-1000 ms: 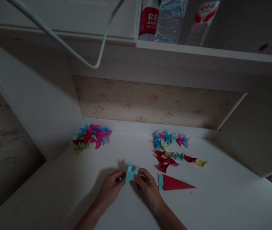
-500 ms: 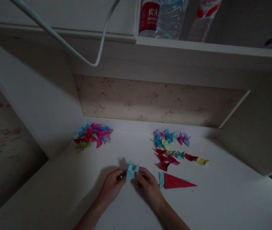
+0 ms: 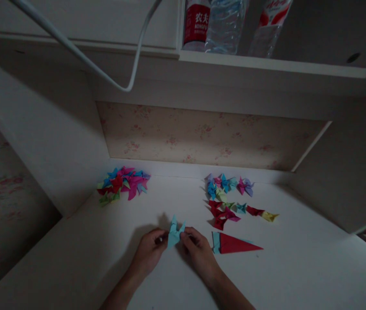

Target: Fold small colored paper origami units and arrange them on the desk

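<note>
A light-blue origami crane [image 3: 174, 234] is held up between my two hands, its pointed tips upward. My left hand [image 3: 151, 251] pinches its left side, fingers closed. On the other side, my right hand [image 3: 199, 249] grips the crane's right edge between thumb and forefinger. Just right of that hand, a folded red paper triangle [image 3: 237, 244] lies flat over light-blue folded paper [image 3: 215, 243], its sharp tip pointing right.
Colourful folded paper pieces [image 3: 123, 183] are heaped at the back left. More such pieces [image 3: 221, 209] lie scattered at the back right. Overhead, a shelf [image 3: 267, 63] holds plastic bottles [image 3: 224, 26], and a white cable [image 3: 105, 77] hangs down at the left.
The crane has turned and tilted a little between my fingers, both hands keeping their grip. The whole view has shifted slightly.
</note>
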The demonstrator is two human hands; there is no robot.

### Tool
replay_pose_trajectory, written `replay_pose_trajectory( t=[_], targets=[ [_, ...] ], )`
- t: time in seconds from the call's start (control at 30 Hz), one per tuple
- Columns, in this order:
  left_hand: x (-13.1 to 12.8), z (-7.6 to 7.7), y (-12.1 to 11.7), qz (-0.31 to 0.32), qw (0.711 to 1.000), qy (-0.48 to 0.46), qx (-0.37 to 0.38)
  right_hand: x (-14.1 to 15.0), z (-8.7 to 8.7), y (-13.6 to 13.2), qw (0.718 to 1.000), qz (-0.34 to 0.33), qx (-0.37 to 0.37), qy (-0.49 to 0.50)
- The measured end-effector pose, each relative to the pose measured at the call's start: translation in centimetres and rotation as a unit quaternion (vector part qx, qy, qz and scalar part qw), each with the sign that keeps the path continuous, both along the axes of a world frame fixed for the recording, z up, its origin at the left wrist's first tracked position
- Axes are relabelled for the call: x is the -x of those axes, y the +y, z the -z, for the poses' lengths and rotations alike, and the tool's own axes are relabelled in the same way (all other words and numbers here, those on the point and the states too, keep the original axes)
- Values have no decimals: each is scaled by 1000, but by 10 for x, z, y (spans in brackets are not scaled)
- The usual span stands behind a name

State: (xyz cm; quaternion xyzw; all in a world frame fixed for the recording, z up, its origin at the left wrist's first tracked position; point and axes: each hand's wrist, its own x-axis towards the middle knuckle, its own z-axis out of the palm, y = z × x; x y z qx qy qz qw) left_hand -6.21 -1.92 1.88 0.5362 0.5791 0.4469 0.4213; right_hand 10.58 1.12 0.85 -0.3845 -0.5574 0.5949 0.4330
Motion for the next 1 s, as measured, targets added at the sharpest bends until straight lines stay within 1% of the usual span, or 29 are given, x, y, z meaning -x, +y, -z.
replay_pose_trajectory(
  t=[0.2,0.3,0.4,0.53,0.67,0.83,1.0],
  targets=[
    [1,-2,0,2,1000,21,-7,0,5,0,1000,8,-17,-3],
    [1,2,0,-7,1000,13,-9,0,8,2,1000,9,-16,5],
    [1,5,0,-12,1000,9,-5,1,7,2,1000,7,-5,23],
    [0,1,-1,-11,1000,16,-1,0,4,0,999,12,14,37],
    [-1,-2,-3,3,1000,20,4,-1,7,1,999,22,19,46],
    [0,3,-2,10,1000,15,-2,0,11,3,998,39,28,44],
    [0,6,-1,10,1000,19,5,-1,8,1,998,46,32,32]
  ],
)
